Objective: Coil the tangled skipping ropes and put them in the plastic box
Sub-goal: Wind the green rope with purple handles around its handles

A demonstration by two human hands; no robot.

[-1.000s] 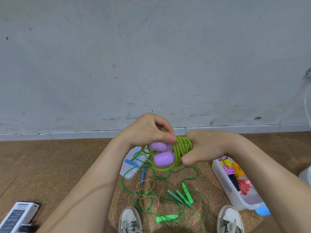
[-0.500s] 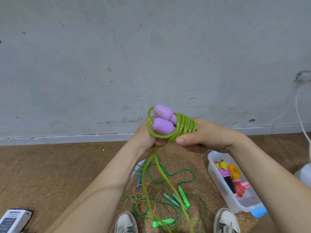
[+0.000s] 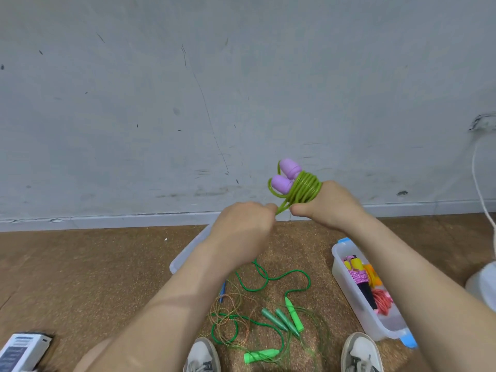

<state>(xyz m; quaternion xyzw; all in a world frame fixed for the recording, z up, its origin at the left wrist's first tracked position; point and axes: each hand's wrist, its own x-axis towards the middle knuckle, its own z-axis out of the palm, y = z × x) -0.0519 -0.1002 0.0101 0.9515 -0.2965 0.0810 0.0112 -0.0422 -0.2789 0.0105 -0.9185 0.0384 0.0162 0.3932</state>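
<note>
Rope coil in light green is up in the air in front of the grey wall, wound tight round 2 purple handles. The right hand holds the coil, and its fingers are hidden behind the loops. The left hand is just beside it and pinches the loose end of the same rope, which runs straight from the coil to its fingertips. The 2 hands are close together.

Down on the brown floor, between 2 shoes, lies a tangle: a dark green rope, some green handles, a thin brown rope and a blue handle. The plastic box stands on the floor to the right, under the right arm. It holds a pink rope, a red rope and something orange. A pale plastic piece peeks out under the left arm. A white and blue carton lies in the bottom left corner.
</note>
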